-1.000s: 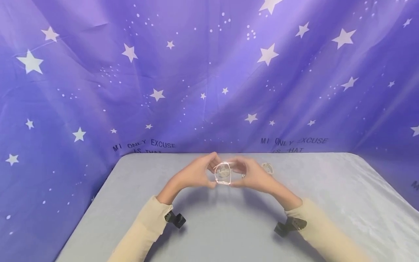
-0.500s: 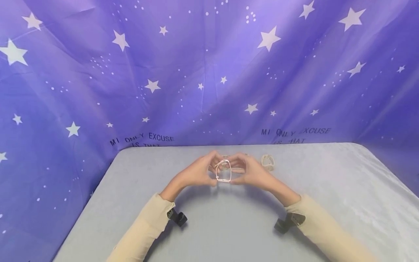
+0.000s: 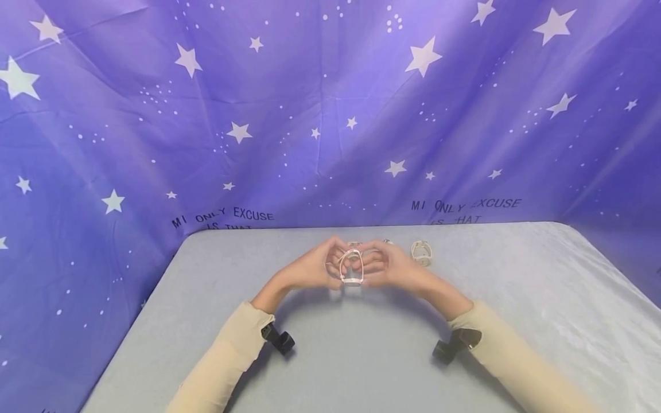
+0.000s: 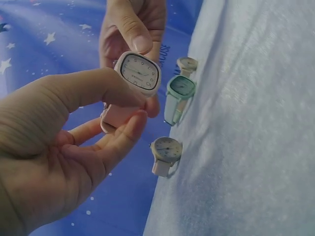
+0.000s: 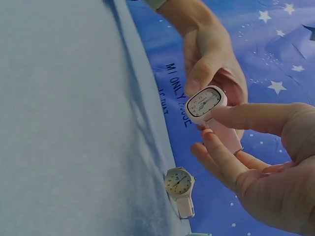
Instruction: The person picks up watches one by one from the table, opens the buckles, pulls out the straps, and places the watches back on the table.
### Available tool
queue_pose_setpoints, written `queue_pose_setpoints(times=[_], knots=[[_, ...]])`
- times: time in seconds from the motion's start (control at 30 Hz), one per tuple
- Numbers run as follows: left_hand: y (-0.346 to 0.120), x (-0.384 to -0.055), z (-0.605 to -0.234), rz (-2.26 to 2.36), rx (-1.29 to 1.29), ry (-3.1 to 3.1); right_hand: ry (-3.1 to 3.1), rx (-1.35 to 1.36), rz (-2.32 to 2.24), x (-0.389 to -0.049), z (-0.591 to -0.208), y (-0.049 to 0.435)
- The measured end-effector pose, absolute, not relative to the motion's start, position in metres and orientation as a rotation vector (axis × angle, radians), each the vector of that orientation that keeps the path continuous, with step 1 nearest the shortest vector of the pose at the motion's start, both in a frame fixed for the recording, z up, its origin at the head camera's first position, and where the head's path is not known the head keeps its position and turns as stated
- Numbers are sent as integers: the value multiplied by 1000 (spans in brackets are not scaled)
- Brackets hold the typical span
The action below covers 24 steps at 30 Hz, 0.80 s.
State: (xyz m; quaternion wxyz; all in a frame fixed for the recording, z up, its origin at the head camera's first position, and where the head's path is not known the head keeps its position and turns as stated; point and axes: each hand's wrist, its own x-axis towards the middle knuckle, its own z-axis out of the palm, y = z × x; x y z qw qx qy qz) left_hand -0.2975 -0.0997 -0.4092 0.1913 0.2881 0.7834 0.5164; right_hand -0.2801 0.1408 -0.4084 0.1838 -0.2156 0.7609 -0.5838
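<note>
A pale pink wristwatch (image 3: 352, 281) with a rounded-square dial is held up above the table between both hands, its strap forming a loop. My left hand (image 3: 311, 267) pinches one side of it, thumb at the case. From the other side my right hand (image 3: 399, 266) pinches it likewise, thumb at the case edge. The white dial (image 4: 140, 72) shows plainly in the left wrist view. Fingers of both hands curl behind and under the pink strap (image 5: 225, 136), hiding part of it.
On the grey cloth-covered table (image 3: 351, 355) stand more watches: a round-faced one (image 4: 166, 150), a mint green one (image 4: 181, 86) and a beige one (image 4: 187, 64). A watch (image 3: 422, 253) stands right of the hands. A purple star-printed curtain (image 3: 310, 86) hangs behind.
The head view has tilted down a little. Both hands keep hold of the pink wristwatch; their fingers now show behind its loop, where a watch on the table showed before.
</note>
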Motion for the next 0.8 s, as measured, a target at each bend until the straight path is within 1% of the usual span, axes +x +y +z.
queue_pose_setpoints(times=[0.13, 0.37, 0.8], knots=[[-101, -300, -410, 1566, 765, 2065, 2057, -557, -1696, -282, -407, 144], [-102, -302, -412, 1619, 738, 1960, 2038, -450, -1728, -284, -410, 145], [-105, -308, -411, 1622, 671, 1853, 2000, -434, -1808, -285, -408, 143]])
